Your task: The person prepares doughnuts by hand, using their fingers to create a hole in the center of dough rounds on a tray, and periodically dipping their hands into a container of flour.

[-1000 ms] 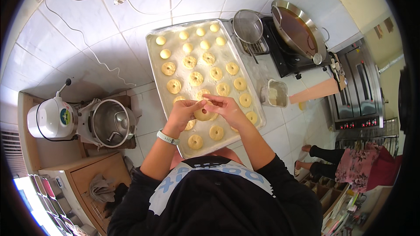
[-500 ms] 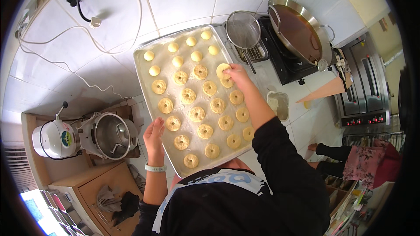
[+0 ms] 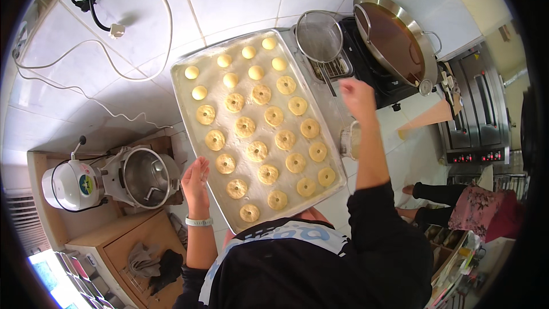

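Observation:
A large metal baking tray (image 3: 311, 186) lies dusted with pale flour. Small round dough balls (image 3: 255, 72) fill its far end, and flat dough rings (image 3: 284, 139) with a central hole cover the rest. Beside the tray's left edge my left hand (image 3: 195, 184) is open, fingers stretched up and holding nothing. My right hand (image 3: 358, 100) is off the tray to the right, blurred by motion, its fingers curled closed with no dough showing in them. Just below it stands a small clear tub (image 3: 350, 140) with pale powder inside, partly covered by my right forearm.
Right of the tray, a wire-mesh strainer (image 3: 319, 35) rests near a black stove (image 3: 380, 83) bearing a wide pan of brown oil (image 3: 392, 40). A mixer with a steel bowl (image 3: 147, 177) stands at left. Further right are a steel oven (image 3: 477, 109) and another person (image 3: 472, 212).
My right hand has left a dough ring in the right-hand row near the dough balls and moved right, off the tray. My left hand has shifted slightly left, away from the tray edge.

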`<state>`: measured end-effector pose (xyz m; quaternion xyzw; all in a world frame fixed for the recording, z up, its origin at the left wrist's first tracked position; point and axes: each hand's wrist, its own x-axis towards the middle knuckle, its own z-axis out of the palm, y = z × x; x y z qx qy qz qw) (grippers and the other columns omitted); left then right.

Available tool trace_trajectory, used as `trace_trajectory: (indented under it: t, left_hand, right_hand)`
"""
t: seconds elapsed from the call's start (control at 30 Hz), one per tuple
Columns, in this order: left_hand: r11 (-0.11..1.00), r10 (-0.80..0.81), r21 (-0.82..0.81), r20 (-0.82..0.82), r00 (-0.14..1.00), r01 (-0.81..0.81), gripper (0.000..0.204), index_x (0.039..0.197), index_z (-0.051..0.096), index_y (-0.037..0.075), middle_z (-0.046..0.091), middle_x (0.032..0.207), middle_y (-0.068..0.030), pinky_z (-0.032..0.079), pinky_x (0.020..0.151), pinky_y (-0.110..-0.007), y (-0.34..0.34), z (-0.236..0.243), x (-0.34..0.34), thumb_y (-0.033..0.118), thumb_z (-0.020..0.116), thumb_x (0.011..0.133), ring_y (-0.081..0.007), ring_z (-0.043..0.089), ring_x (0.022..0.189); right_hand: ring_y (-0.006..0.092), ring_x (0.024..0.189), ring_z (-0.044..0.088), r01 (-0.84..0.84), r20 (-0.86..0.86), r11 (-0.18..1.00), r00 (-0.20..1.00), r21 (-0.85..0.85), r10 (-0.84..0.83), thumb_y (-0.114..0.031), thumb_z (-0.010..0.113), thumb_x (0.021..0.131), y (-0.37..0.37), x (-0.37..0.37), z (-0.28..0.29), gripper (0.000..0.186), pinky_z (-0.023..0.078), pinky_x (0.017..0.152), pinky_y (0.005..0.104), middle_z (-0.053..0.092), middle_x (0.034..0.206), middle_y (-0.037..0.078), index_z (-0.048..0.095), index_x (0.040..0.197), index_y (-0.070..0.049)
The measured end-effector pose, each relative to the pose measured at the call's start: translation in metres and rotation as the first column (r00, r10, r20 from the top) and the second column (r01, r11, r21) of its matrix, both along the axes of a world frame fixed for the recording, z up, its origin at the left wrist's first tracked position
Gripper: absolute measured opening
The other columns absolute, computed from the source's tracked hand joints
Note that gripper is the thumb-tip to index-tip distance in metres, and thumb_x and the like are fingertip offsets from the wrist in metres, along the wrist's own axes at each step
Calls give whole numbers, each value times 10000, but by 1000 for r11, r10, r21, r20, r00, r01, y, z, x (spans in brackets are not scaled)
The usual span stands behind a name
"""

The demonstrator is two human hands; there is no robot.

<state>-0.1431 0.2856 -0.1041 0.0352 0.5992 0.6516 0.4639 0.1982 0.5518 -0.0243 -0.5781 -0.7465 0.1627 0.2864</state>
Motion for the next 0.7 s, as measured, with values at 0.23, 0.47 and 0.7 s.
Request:
trace_trajectory:
  t: [0.23,0.47,0.7]
  left_hand:
    - [985,-167,57,41,985,165,300,1076,586,-52,621,1064,-122,434,925,-347,26,-1,18,191,560,903,-221,588,1014]
    - [948,-307,92,24,951,304,265,1056,602,-31,635,1032,-102,449,907,-341,46,8,34,180,557,903,-207,600,992]
    - [946,-320,84,105,942,313,242,1016,615,-20,641,993,-90,456,899,-342,44,-4,52,186,562,901,-208,609,963]
  right_hand:
    - [344,774,641,293,532,784,845,-546,55,-50,554,726,-76,124,-53,220,506,710,368,644,822,209,686,900,-25]
    - [390,810,614,276,521,940,842,-202,-136,27,504,684,-79,120,-102,223,479,741,437,611,807,260,680,818,4]
    - [355,856,612,270,440,943,883,-196,-162,-185,612,810,-111,68,-5,264,489,756,391,647,911,199,651,1010,-17]
